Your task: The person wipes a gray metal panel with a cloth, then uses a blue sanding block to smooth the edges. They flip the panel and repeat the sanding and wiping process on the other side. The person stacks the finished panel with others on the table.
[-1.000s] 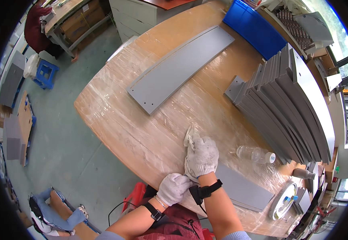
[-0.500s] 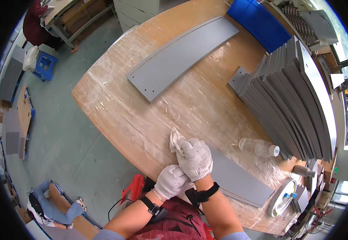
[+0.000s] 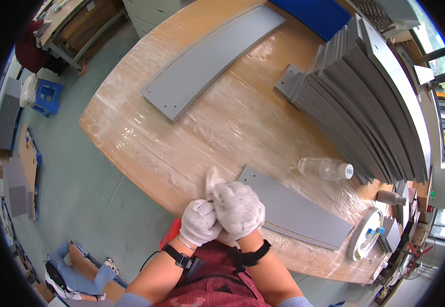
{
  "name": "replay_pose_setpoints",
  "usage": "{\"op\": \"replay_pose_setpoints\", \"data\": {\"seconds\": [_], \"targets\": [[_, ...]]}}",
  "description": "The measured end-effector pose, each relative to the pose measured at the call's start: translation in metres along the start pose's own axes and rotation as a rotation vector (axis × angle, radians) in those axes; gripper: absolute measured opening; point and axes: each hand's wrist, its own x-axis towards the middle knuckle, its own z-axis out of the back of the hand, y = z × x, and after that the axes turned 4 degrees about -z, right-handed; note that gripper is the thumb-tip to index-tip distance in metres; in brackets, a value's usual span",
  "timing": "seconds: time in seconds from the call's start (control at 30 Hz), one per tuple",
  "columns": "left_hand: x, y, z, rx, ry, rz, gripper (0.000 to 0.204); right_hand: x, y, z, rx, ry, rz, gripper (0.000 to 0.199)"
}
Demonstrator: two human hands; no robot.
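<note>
Ana: Fingers (image 3: 226, 196) first: how do they stand?

Ben: On the right hand (image 3: 239, 210) they are curled in, pinching a pale cloth (image 3: 212, 178). On the left hand (image 3: 200, 222), pressed against it at about 8 o'clock, they are bent too; whether they grip any of the cloth, I cannot tell.

Ana: Which step is that?

Ben: Handling the bunched cloth, I'd judge, near the counter's (image 3: 130, 146) close edge. A next move with it would call for a firm right-hand pinch and some room from the left.

Ana: Which way does the cloth point?

Ben: It sticks out of the right hand at about 11 o'clock, its loose end toward 12. The visible part's long axis runs roughly 12 to 6, though blurred.

Ana: And beyond?

Ben: At 3 o'clock a grey near panel (image 3: 299, 207) lies flat, its long axis from 10 to 4, partly hidden by the right hand. A clear bottle (image 3: 318, 168) lies on its side at 2, cap toward 3. Farther, a curved far panel (image 3: 209, 60) sits at 12, running about 8 to 2; stacked panels (image 3: 355, 87) stand between 1 and 2.
</note>
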Motion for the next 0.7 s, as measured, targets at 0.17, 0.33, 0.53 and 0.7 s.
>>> {"op": "replay_pose_setpoints", "data": {"seconds": [0.17,0.33,0.53,0.7], "targets": [[0.0,-0.001,0.006,0.038,-0.027,-0.043,0.011,-0.07,-0.072,0.028,-0.055,-0.262,-0.293,0.021],[0.004,-0.011,0.0,0.096,0.005,-0.066,0.012,-0.238,-0.234,0.074,-0.198,-0.616,-1.133,0.022],[0.004,-0.015,-0.006,0.147,0.014,-0.034,0.01,-0.356,-0.32,0.121,0.315,-1.059,-1.437,0.038],[-0.006,0.024,-0.012,-0.074,-0.066,0.435,0.008,-0.359,-0.342,0.168,-0.152,-0.89,-1.321,0.033]]}}
